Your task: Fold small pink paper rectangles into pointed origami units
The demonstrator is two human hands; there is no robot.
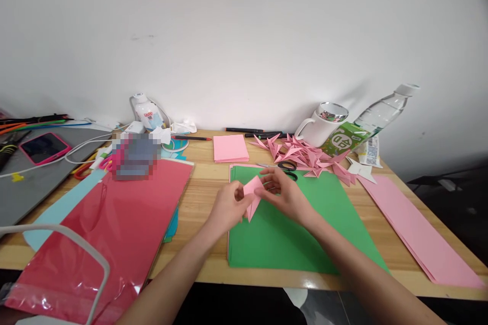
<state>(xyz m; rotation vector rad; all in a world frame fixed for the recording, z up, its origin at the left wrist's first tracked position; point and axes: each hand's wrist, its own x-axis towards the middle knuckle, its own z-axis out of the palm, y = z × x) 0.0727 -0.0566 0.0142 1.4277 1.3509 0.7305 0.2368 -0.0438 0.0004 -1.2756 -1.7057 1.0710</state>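
Observation:
A small folded piece of pink paper [253, 198] is held between my two hands, above the green paper sheets [305, 233]. My left hand [227, 206] pinches its left edge between thumb and fingers. On the other side my right hand [284, 194] has its thumb pressed on the paper, with the fingers curled behind. The paper narrows to a point at its lower end. Black-handled scissors [288, 166] lie just beyond my right hand. Farther back is a heap of folded pink paper pieces [297, 152].
A stack of pink paper squares [230, 148] lies at the back. White mug [323, 124], green box [345, 138] and tilted clear bottle [385, 111] stand back right. Long pink strips [419, 233] are at right, a red paper pack [114, 223] at left. A white cable tube [91, 251] arches front left.

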